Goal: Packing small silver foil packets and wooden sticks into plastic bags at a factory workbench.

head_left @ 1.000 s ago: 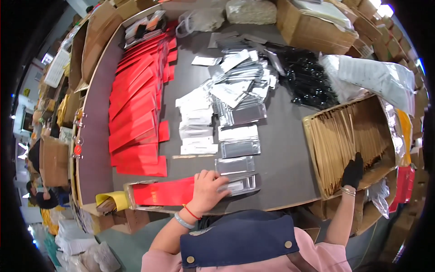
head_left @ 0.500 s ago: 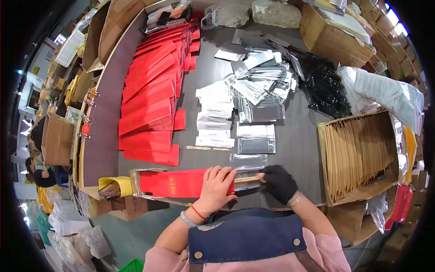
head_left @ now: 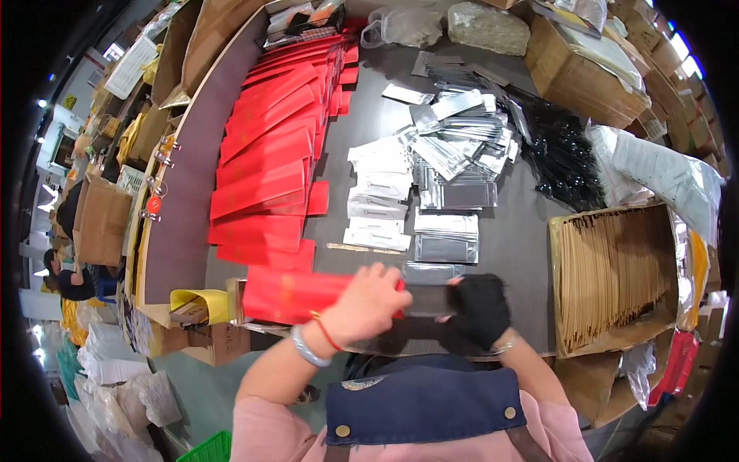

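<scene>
A long red paper sleeve (head_left: 289, 295) with faint gold print lies across the table's near edge. My left hand (head_left: 366, 302), blurred, grips its right end, with red showing between thumb and fingers. To the right, my right hand (head_left: 479, 312) wears a black fingerless glove. Its bare thumb tip and finger appear apart, with nothing visible between them. Just above it lies a flat silver sachet (head_left: 433, 272), partly covered by the hand. Further up are a stack of silver sachets (head_left: 446, 237) and a column of white packets (head_left: 377, 208).
Fanned red sleeves (head_left: 265, 185) cover the left side. Loose silver sachets (head_left: 462, 131) and a pile of black packets (head_left: 566, 158) lie at the back. At right stands an open carton (head_left: 558, 285) of thin brown sticks. A low partition (head_left: 196, 154) bounds the left edge.
The pale brown strip held in my right hand at the sleeve's end no longer shows. My right hand is now apart from the sleeve. The whole view has shifted slightly.
</scene>
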Demonstrator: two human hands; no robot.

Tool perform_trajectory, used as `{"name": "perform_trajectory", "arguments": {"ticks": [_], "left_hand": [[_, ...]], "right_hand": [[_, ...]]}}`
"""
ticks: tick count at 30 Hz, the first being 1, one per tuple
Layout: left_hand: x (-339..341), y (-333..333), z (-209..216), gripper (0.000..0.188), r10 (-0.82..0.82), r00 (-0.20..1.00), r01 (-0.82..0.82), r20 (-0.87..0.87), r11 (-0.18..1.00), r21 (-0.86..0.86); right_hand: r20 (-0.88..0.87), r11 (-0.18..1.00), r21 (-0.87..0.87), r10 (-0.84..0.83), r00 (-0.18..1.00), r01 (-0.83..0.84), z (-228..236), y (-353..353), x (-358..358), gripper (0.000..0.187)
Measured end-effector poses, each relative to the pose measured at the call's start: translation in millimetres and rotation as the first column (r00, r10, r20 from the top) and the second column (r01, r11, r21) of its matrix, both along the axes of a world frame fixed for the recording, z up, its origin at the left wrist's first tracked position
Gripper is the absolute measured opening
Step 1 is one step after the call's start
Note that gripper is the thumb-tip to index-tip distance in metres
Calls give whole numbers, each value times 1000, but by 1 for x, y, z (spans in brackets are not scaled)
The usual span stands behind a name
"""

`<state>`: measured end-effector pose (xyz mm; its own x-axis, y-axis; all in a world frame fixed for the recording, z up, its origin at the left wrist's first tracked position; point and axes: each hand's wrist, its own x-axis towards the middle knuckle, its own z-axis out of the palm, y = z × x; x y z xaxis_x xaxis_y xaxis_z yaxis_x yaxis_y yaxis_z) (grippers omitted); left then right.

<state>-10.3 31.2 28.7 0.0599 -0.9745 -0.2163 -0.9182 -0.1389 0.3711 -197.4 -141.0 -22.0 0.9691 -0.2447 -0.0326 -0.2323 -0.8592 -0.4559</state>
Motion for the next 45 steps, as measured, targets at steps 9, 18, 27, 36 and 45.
{"name": "perform_trajectory", "arguments": {"ticks": [9, 18, 27, 36, 45], "left_hand": [[-9, 59, -55, 38, 627, 777, -604, -59, 715, -351], [-26, 64, -73, 68, 727, 619, -785, -297, 571, -238], [22, 39, -82, 53, 558, 710, -687, -429, 682, -251], [78, -9, -79, 16, 433, 902, -393, 7, 826, -403], [1, -39, -78, 31, 269, 947, -308, -178, 917, -253]], "right_hand": [[9, 983, -112, -146, 989, 146, 31, 3, -11, 63], [-127, 996, -84, 10, 992, -21, 31, 14, 0, 65], [194, 985, 97, 123, 973, -144, -19, 31, 28, 62], [290, 456, -209, -816, 500, 865, -37, -145, -211, 42], [106, 487, -290, -839, 534, 824, -50, -167, -231, 27]]}}
